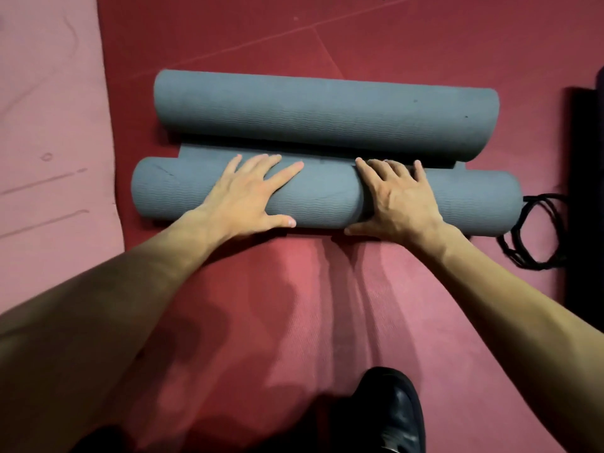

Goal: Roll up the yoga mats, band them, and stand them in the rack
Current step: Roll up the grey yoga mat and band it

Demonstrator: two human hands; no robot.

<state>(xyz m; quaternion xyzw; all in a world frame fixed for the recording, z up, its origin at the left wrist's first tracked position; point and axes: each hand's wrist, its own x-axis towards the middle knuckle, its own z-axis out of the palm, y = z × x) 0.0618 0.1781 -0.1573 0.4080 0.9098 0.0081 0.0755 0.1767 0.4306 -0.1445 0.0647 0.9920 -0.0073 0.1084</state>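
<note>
Red matting (294,305) fills the floor in the head view, with a paler pink mat (49,125) lying well out to the left hand's side. Both hands are down on the job. The left hand (248,197) and the right hand (398,199) lie flat on the near roll (327,197) of grey-blue yoga mat. Fingers are straight and spread and the thumbs rest on its near side, pressing rather than grasping, with nothing closed in either palm.

Just past the fingertips a short flat strip (202,151) of the same mat shows. Right beyond it sits the far roll (327,112), close against that strip. Whether it is a second mat or the other end of this one, I cannot tell.

Out past the right hand, just off the end of the near roll, a tangle of black bands (536,230) lies on the floor, with a dark mat (585,191) beyond. Below the wrists there is a black shoe (392,410).

My read is that rolling is the step in hand, and it looks nearly finished. The next move calls for rolling up the last strip, pinning the roll with one hand so it cannot spring loose, and reaching right for a band. No rack is in sight.
</note>
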